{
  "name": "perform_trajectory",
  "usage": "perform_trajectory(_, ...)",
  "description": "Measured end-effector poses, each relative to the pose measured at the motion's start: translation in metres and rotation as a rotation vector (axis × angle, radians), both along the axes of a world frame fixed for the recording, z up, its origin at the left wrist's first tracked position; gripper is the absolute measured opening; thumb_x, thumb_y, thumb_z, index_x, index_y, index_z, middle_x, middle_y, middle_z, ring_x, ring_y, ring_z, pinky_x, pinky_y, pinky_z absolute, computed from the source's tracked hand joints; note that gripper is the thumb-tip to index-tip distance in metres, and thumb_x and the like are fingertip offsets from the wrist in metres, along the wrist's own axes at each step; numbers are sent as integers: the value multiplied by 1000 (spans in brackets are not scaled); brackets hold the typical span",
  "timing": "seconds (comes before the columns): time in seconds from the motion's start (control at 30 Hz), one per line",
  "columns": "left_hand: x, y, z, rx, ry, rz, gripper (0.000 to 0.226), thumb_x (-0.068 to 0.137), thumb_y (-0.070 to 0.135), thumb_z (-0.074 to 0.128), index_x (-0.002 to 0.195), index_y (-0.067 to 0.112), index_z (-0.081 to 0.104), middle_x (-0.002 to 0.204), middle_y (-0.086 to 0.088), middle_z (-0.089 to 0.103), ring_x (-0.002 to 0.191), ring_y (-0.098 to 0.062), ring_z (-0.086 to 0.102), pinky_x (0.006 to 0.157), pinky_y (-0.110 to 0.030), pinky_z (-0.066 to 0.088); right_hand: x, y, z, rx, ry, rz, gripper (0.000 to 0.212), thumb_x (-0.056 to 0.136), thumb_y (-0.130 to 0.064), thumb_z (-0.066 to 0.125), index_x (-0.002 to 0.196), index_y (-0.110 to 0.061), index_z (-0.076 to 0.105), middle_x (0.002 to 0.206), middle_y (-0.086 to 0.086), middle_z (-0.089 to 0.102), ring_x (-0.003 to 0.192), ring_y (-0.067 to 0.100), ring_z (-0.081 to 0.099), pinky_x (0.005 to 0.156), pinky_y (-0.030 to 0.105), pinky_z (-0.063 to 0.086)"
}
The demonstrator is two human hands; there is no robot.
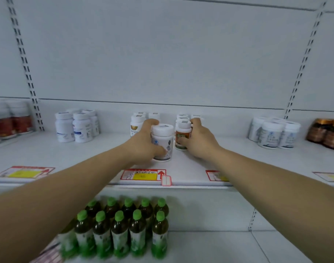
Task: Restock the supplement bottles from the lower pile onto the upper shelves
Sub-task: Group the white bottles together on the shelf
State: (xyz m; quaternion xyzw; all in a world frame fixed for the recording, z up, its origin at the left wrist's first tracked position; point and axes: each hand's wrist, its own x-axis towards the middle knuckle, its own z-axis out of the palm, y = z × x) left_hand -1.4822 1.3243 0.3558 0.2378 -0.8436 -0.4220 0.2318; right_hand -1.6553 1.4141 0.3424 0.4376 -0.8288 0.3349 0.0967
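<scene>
The left hand [143, 143] grasped a white supplement bottle [162, 142] with a pale label, standing upright on the upper shelf [190, 168]. Just right of it, the right hand [198, 141] curled round a white bottle with a brown-and-green label [182, 137], also upright on the shelf. Behind both stood more white bottles [138, 120]. Farther left was a cluster of blue-labelled bottles [77, 126]; far right, another white group [274, 133]. Green-capped drink bottles [122, 226] stood on the shelf below.
</scene>
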Motion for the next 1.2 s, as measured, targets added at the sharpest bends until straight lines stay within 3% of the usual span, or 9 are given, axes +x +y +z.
perform_trajectory(0.13,1,11,4,14,10,41,81,75,6,73,133,38,25,119,-4,50,103,-23,56,93,-39,48,-5,10,3,24,21,50,65,81,-49,65,129,-18,36,121,6,59,101,27,57,73,30,39)
perform_trajectory(0.23,-8,23,5,17,43,52,85,76,6,73,138,37,23,119,0,47,106,-22,56,89,-35,48,-14,35,10,17,60,61,59,80,-57,61,125,-20,47,119,3,57,94,18,51,72,29,35)
perform_trajectory(0.33,-29,45,12,6,86,-15,85,75,8,74,139,36,26,109,5,50,96,-14,58,78,-27,49,-34,78,10,132,72,-21,61,81,-65,53,127,-25,50,123,1,54,105,19,52,79,30,36)
perform_trajectory(0.47,-70,94,17,18,97,-132,81,74,10,74,135,36,28,104,5,53,97,-18,59,85,-36,52,-68,145,3,233,22,-131,59,79,-69,51,124,-31,51,128,-2,53,113,19,51,84,32,38)
perform_trajectory(0.67,-150,176,15,-66,45,-225,75,76,14,72,132,28,24,92,6,49,78,-6,53,48,-11,42,-139,235,2,329,-59,-233,66,77,-71,51,128,-29,51,136,0,50,120,20,48,85,29,35)
perform_trajectory(0.8,-202,217,9,-46,21,-196,80,75,14,74,134,27,22,93,2,51,79,-11,55,59,-20,45,-196,274,4,505,-78,-246,78,77,-76,43,138,-27,44,146,6,40,129,26,42,99,35,36)
perform_trajectory(0.9,-227,233,0,-32,30,-140,87,74,15,75,139,27,19,94,10,48,83,-9,56,63,-22,43,-223,285,1,608,-76,-183,91,72,-84,33,144,-29,35,150,8,34,133,29,37,108,42,31)
perform_trajectory(1.1,-248,241,-14,-50,41,-14,58,73,29,78,118,31,41,89,22,54,76,8,54,52,-5,40,-244,280,-13,672,-34,-131,98,64,-88,21,147,-37,22,157,1,20,142,28,18,111,56,13)
perform_trajectory(1.2,-255,240,-13,-87,12,50,59,76,29,76,124,24,42,97,13,55,82,-1,55,70,-15,40,-247,280,-9,648,-81,-103,100,63,-88,23,147,-35,25,157,2,22,142,29,20,113,55,14)
